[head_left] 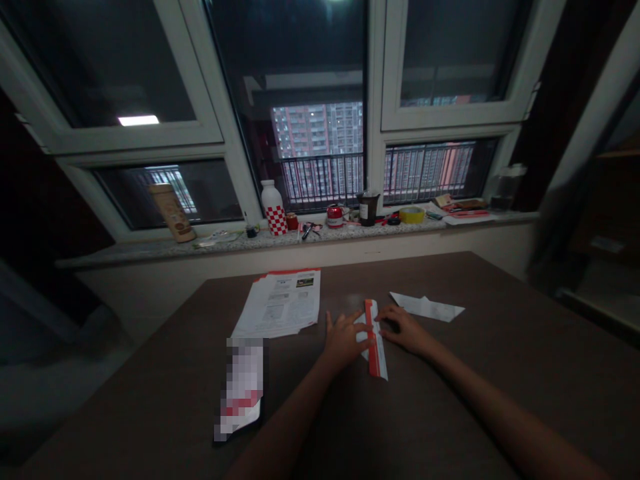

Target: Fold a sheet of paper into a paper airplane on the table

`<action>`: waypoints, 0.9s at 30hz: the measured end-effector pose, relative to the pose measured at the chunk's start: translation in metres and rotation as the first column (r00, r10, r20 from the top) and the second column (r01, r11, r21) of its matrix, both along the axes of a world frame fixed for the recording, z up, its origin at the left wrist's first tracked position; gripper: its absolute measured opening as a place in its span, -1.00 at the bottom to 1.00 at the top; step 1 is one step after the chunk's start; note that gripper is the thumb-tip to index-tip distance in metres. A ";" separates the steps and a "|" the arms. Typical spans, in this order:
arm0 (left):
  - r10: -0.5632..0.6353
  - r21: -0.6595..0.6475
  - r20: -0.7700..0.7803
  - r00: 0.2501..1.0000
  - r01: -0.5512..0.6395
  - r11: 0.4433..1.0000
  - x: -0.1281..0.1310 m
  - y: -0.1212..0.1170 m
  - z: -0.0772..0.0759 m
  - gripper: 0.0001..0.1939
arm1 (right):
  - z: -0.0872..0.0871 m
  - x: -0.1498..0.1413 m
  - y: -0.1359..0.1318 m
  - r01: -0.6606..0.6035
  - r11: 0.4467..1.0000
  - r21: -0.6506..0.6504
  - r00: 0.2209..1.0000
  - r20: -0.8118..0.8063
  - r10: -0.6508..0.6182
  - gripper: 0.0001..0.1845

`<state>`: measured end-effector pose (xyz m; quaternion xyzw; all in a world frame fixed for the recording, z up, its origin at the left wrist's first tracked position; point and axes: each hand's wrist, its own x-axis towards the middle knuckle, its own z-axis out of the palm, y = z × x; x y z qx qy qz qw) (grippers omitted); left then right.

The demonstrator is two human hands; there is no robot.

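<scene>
A narrow folded paper [374,365], white with a red-orange strip, lies on the dark table in front of me. My left hand [345,340] rests on it from the left, fingers spread, some of the fingertips over the strip. From the right, my right hand [404,330] has bent fingers and thumb at the paper's edge, gripping it there; the exact contact is small and dim. A paler piece of paper sticks out under the left fingers. Just beyond my right hand lies another folded white paper [430,308], touched by neither hand.
On the table [450,413], a stack of printed sheets [283,303] lies to the left, with a blurred-out phone-like object [243,390] nearer me. Along the windowsill stand a checkered bottle [275,210], a tan tumbler [171,212], a dark cup [369,209] and yellow tape [412,214].
</scene>
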<state>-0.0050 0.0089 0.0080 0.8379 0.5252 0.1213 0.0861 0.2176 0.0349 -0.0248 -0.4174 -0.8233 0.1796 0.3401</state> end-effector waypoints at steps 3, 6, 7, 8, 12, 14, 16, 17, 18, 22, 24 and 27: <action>0.001 -0.005 0.002 1.000 -0.001 1.000 0.000 0.000 -0.001 -0.65 | 0.002 0.000 -0.004 0.007 1.000 0.011 1.000 0.008 -0.007 -0.73; 0.003 -0.004 -0.002 1.000 -0.004 1.000 0.000 0.000 0.000 -0.65 | 0.003 -0.002 -0.004 0.033 0.999 -0.002 0.999 0.005 -0.033 -0.78; 0.004 -0.002 -0.002 1.000 -0.004 1.000 0.001 -0.001 0.000 -0.65 | 0.003 -0.003 -0.004 0.040 0.999 -0.005 0.999 0.010 -0.040 -0.78; 0.004 -0.001 -0.002 1.000 -0.004 1.000 0.001 -0.001 0.000 -0.65 | 0.003 -0.003 -0.003 0.045 0.999 -0.005 0.999 0.018 -0.045 -0.77; 0.007 -0.006 0.003 1.000 -0.007 1.000 0.001 -0.001 0.000 -0.66 | 0.002 -0.004 -0.002 0.044 0.999 0.014 0.997 0.059 -0.044 -0.73; 0.006 -0.002 0.012 1.000 -0.006 1.000 0.000 -0.001 -0.001 -0.66 | 0.003 -0.003 -0.003 0.036 0.999 0.030 0.996 0.075 -0.038 -0.72; 0.003 0.001 0.021 1.000 -0.003 1.000 0.000 -0.001 -0.001 -0.66 | 0.004 -0.002 -0.004 0.024 0.999 0.035 0.996 0.090 -0.027 -0.71; 0.002 0.002 0.024 1.000 -0.002 1.000 0.000 0.000 -0.001 -0.66 | 0.004 -0.001 -0.004 0.021 0.999 0.034 0.995 0.095 -0.024 -0.70; 0.002 0.002 0.026 1.000 -0.002 1.000 0.000 0.000 -0.001 -0.66 | 0.004 0.000 -0.004 0.017 0.999 0.030 0.995 0.100 -0.020 -0.69; 0.001 0.004 0.029 1.000 -0.001 1.000 0.000 0.001 -0.002 -0.67 | 0.005 0.003 -0.006 -0.008 1.000 0.006 0.994 0.109 0.008 -0.61; 0.003 0.003 0.028 1.000 -0.003 1.000 0.000 0.001 -0.003 -0.67 | 0.006 0.004 -0.007 -0.022 1.000 -0.002 0.994 0.109 0.022 -0.58; 0.007 0.006 0.026 1.000 -0.007 1.000 0.000 0.002 -0.004 -0.66 | 0.008 0.003 -0.011 -0.021 1.000 -0.004 0.994 0.107 0.021 -0.57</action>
